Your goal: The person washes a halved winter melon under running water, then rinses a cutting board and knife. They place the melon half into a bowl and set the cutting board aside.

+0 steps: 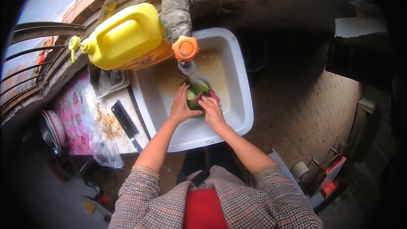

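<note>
A round dark-green melon or squash (194, 104) with a pale patch sits in the white sink (246, 108), below the running tap. My left hand (182, 105) grips its left side, fingers spread along the rind and thumb across the near edge. In my right hand (212, 111) is a bunched pink and dark cloth (215, 97), pressed against the right side of the melon. Water falls onto the far side from the spout under an orange tap handle (185, 48). My fingers and the stream hide part of the rind.
A large yellow pump jug (130, 36) leans over the sink's far left corner. On the left counter lie a cleaver (124, 119), a clear plastic bag (103, 146) and a clear tray (111, 82). Stacked basins (52, 130) stand farther left. Wrapped pipe (176, 11) rises behind the tap.
</note>
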A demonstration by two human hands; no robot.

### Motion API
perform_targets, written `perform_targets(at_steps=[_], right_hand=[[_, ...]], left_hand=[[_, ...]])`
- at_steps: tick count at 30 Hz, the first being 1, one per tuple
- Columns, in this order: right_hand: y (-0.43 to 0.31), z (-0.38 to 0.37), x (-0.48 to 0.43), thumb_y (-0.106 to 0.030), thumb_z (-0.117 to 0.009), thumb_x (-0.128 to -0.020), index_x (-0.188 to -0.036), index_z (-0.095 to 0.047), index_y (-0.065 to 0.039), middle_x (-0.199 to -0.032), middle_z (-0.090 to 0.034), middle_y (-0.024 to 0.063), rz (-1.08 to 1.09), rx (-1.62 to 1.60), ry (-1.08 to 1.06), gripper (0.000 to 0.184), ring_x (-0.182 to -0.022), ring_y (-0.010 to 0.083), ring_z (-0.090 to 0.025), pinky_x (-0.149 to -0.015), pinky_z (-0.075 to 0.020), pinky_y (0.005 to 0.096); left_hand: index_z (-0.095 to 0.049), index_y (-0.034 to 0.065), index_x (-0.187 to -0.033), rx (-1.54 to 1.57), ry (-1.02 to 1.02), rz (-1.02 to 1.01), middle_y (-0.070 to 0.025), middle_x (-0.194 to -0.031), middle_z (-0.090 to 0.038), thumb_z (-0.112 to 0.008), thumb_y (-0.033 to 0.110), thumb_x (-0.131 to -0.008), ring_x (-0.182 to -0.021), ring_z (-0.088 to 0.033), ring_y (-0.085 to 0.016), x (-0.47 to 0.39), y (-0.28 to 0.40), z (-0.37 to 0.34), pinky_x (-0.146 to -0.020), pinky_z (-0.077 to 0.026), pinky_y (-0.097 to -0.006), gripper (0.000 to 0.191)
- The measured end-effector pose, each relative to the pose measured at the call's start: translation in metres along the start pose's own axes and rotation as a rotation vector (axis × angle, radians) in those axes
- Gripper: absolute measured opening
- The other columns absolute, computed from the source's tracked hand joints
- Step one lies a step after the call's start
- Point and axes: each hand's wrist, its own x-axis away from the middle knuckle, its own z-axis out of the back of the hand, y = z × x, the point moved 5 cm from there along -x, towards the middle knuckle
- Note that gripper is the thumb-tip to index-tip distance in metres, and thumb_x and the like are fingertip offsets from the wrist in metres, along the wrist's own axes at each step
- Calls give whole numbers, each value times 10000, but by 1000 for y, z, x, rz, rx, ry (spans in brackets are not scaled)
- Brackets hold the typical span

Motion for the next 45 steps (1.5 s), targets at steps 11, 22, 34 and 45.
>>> perform_targets(at_steps=[11,22,34,45], right_hand=[[-7,-4,25,105,-576,-724,-1184,-621,-12,-1313,-583,165,23,134,-17,476,-1211,364,-532,-1036,-429,435],[-3,3,-8,67,-576,-767,-1176,-630,-19,-1270,-605,155,30,77,-36,422,-1170,368,-549,-1001,-454,429],[54,-1,-59,-28,-484,-848,-1115,-681,-50,-1066,-657,227,-277,10,-259,332,-1007,426,-613,-868,-488,450],[55,-2,-70,-9,-502,-831,-1036,-662,-19,-1015,-649,232,-39,-42,-211,260,-958,436,-599,-812,-482,455]], left_hand=[[-312,45,-1454,9,-7,29,-201,-1531,-299,-912,386,-507,-1429,-255,-411,0,-3,-2,-1157,-297,-463,1171],[-295,47,-1465,-19,-44,47,-191,-1540,-284,-907,410,-507,-1437,-237,-402,2,-4,-2,-1166,-283,-459,1194],[-275,44,-1474,-28,-55,50,-187,-1544,-274,-904,416,-514,-1440,-230,-396,2,-3,-1,-1171,-278,-451,1206],[-283,56,-1473,-34,-58,59,-177,-1544,-278,-905,425,-515,-1440,-232,-389,1,-2,0,-1167,-285,-450,1200]])
